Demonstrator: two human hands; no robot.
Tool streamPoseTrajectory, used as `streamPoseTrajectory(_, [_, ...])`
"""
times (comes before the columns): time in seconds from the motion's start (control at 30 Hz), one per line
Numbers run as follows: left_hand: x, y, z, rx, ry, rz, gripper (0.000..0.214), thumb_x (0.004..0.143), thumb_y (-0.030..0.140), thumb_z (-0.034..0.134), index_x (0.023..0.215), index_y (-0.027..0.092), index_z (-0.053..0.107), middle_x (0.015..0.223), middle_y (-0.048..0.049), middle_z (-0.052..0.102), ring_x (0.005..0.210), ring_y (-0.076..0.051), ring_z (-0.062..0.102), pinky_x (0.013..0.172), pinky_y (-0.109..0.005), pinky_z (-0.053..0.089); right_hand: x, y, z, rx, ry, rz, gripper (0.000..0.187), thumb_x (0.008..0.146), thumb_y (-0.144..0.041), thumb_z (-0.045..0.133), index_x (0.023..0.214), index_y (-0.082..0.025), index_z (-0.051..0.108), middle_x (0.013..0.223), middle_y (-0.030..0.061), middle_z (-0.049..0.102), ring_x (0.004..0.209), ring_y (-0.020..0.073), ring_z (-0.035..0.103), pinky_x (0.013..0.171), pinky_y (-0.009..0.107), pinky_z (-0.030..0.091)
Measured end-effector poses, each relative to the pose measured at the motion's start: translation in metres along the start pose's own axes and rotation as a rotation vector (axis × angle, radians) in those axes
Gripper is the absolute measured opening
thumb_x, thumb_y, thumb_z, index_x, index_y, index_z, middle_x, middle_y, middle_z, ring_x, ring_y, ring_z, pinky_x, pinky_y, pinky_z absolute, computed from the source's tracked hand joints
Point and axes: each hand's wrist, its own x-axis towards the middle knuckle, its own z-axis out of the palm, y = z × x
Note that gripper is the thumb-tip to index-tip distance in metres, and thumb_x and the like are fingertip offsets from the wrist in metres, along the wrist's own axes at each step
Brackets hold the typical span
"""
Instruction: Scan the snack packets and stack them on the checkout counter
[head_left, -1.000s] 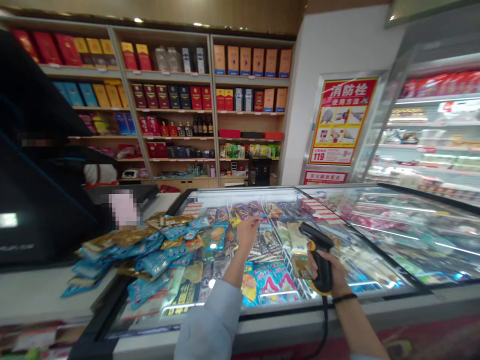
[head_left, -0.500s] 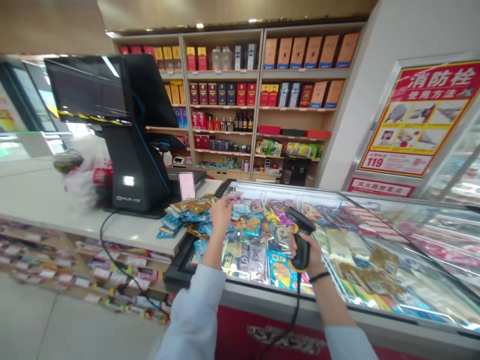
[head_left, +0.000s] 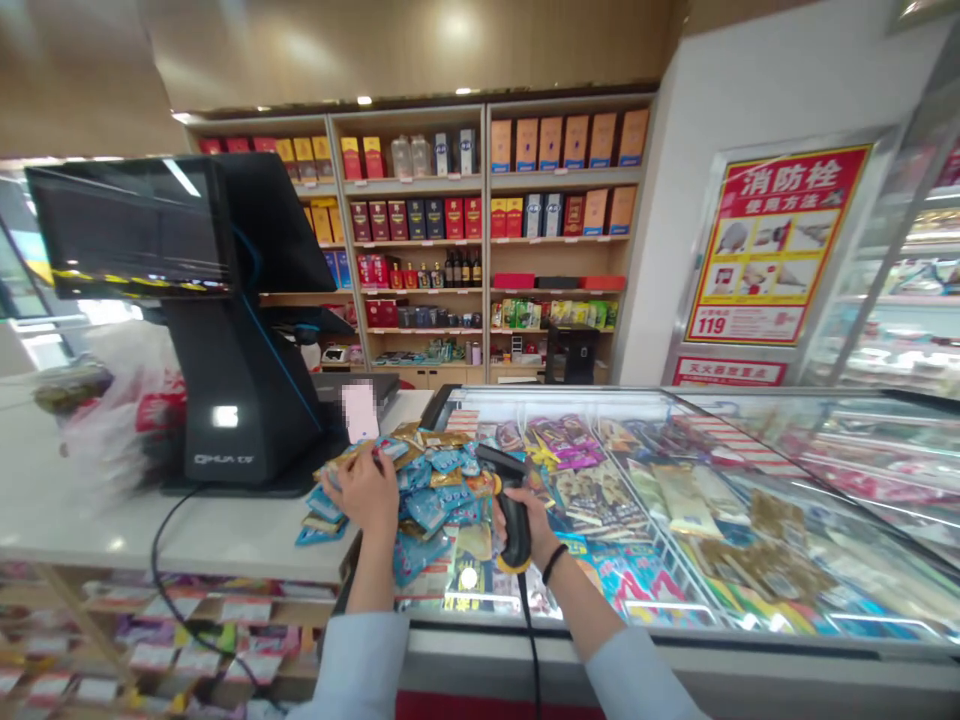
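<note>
Two hands in view; the left hand (head_left: 365, 497) has its fingers (head_left: 354, 480) bunched together, apparently pinching a blue-and-gold foil snack packet (head_left: 334, 478) at the edge of a heaped pile of snack packets (head_left: 431, 490); the right hand (head_left: 521, 525) has its fingers wrapped closed round the grip of a black handheld barcode scanner (head_left: 511, 510), with the scanner's cable (head_left: 529, 640) hanging below; the pile spans the white counter (head_left: 187, 535) and the glass lid of a chest freezer (head_left: 675, 500), just beside a black point-of-sale terminal (head_left: 240, 400); compared with the earlier frame, the left hand has dropped from over the freezer, its extended fingers now closed; the right-hand grip is unchanged.
</note>
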Motion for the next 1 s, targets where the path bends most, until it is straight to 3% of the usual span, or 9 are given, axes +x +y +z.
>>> streamPoseTrajectory(0.13, [-0.01, -0.002, 0.01, -0.047, 0.123, 0.038, 0.04, 0.087, 0.035, 0.046, 0.116, 0.013, 0.062, 0.131, -0.0187, 0.057, 0.128, -0.035, 0.042, 0.11, -0.061, 0.015, 0.0, 0.006, -0.005, -0.004, 0.018, 0.034, 0.043, 0.066, -0.056, 0.055, 0.048, -0.017, 0.056, 0.036, 0.0024, 0.052, 0.03, 0.0092, 0.042, 0.029, 0.019, 0.031])
streamPoseTrajectory(0.2, [-0.01, -0.003, 0.01, -0.106, 0.141, 0.068, 0.036, 0.086, 0.035, 0.049, 0.11, 0.014, 0.064, 0.138, -0.0182, 0.051, 0.131, -0.035, 0.039, 0.112, -0.06, 0.017, 0.0, 0.007, -0.006, 0.001, 0.031, 0.022, 0.043, 0.066, -0.055, 0.055, 0.047, -0.017, 0.054, 0.036, 0.0025, 0.052, 0.03, 0.0091, 0.043, 0.029, 0.018, 0.031])
streamPoseTrajectory(0.47, [-0.012, -0.007, 0.01, -0.158, 0.138, 0.199, 0.03, 0.081, 0.024, 0.05, 0.104, 0.014, 0.065, 0.121, -0.015, 0.062, 0.126, -0.032, 0.046, 0.113, -0.057, 0.019, -0.005, 0.001, 0.0, 0.04, 0.093, 0.007, 0.041, 0.063, -0.053, 0.057, 0.047, -0.015, 0.057, 0.035, 0.002, 0.05, 0.029, 0.0093, 0.045, 0.029, 0.018, 0.031])
streamPoseTrajectory(0.77, [-0.014, -0.011, 0.011, -0.128, 0.153, 0.317, 0.016, 0.08, 0.02, 0.052, 0.081, 0.017, 0.068, 0.101, -0.0108, 0.068, 0.108, -0.028, 0.053, 0.112, -0.051, 0.028, -0.009, -0.002, 0.002, 0.042, 0.145, 0.031, 0.04, 0.06, -0.054, 0.056, 0.046, -0.016, 0.057, 0.035, 0.0029, 0.051, 0.029, 0.0101, 0.045, 0.029, 0.019, 0.032])
streamPoseTrajectory(1.0, [-0.014, -0.009, 0.01, -0.125, 0.151, 0.293, 0.017, 0.082, 0.021, 0.051, 0.083, 0.016, 0.067, 0.098, -0.0113, 0.067, 0.105, -0.027, 0.053, 0.111, -0.049, 0.029, -0.009, -0.003, 0.003, 0.04, 0.132, 0.014, 0.041, 0.06, -0.054, 0.057, 0.045, -0.016, 0.057, 0.034, 0.0019, 0.049, 0.029, 0.0097, 0.044, 0.029, 0.019, 0.032])
